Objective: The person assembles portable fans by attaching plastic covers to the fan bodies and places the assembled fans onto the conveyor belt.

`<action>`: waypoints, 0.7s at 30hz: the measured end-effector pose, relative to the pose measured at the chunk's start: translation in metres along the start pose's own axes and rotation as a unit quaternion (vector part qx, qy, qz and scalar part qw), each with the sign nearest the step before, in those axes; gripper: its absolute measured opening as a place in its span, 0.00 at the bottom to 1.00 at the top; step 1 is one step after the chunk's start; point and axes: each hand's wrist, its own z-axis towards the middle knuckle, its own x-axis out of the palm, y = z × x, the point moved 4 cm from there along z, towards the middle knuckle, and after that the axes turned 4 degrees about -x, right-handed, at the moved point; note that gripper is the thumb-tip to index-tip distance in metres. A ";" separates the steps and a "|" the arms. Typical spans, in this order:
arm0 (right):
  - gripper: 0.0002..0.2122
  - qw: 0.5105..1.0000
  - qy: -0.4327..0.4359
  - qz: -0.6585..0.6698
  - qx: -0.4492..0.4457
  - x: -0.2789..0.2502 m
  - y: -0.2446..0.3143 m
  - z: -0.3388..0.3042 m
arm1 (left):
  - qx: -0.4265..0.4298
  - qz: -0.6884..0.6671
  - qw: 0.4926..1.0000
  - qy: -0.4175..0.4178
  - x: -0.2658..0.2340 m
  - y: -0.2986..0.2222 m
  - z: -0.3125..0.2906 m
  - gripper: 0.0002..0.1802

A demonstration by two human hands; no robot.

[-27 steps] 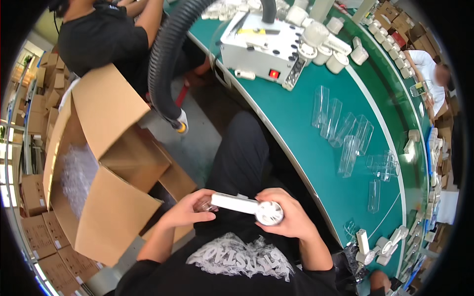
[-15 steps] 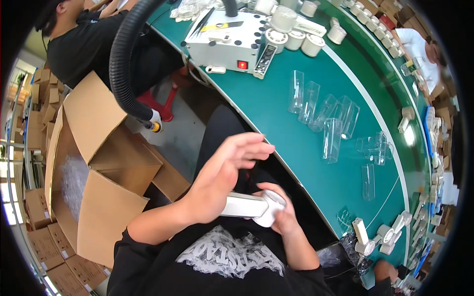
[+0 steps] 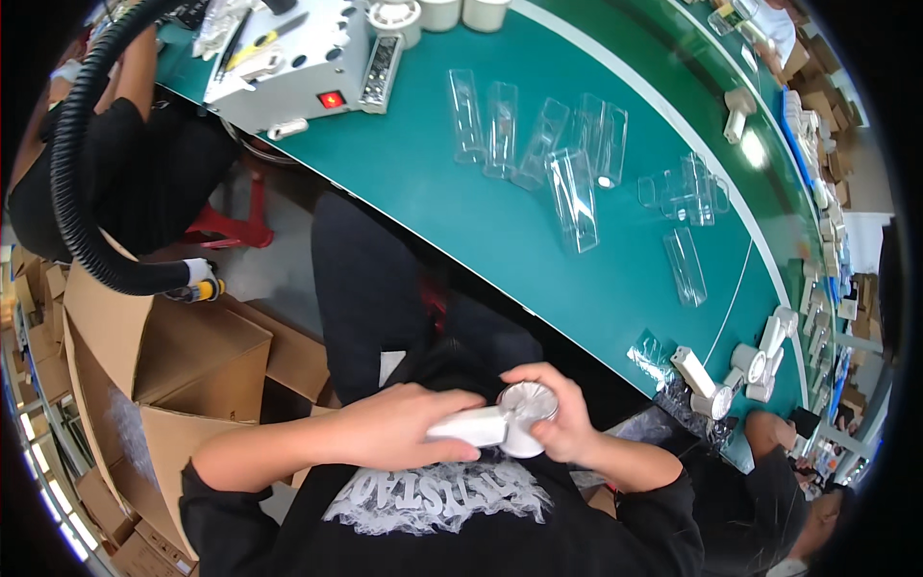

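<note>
A white handheld fan [image 3: 471, 426], with a square-sided handle and a round head showing radial lines, is held low in front of my shirt. My left hand [image 3: 409, 423] is closed round the handle from the left. On the other side my right hand [image 3: 567, 413] grips the round head, its thumb and fingers at the rim. The palms hide part of the handle's end and the head's right side.
Several clear plastic sleeves [image 3: 572, 200] lie on the green table [image 3: 433, 212]. Similar white fans [image 3: 711, 399] sit at the right. A grey metal box [image 3: 308, 72] stands at the back left. Open cardboard carton [image 3: 202, 356] and black hose [image 3: 72, 173] are on my left; co-workers sit nearby.
My left hand, raised with its fingers apart before, has come down and closed round the fan's handle. The right hand still holds the head. The whole view has shifted, moving the table leftward in the picture.
</note>
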 end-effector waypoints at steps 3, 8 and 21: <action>0.26 0.999 -0.050 0.007 -0.015 0.012 -0.017 -0.019 | -0.050 0.029 0.996 0.074 0.012 0.010 0.010 0.29; 0.26 0.993 -0.028 -0.076 -0.087 0.009 -0.007 -0.021 | -0.046 0.072 0.992 0.090 0.026 0.009 0.015 0.26; 0.32 0.944 -0.058 -0.240 -0.221 -0.007 0.080 -0.006 | 0.061 0.189 0.980 0.016 0.002 -0.059 0.027 0.28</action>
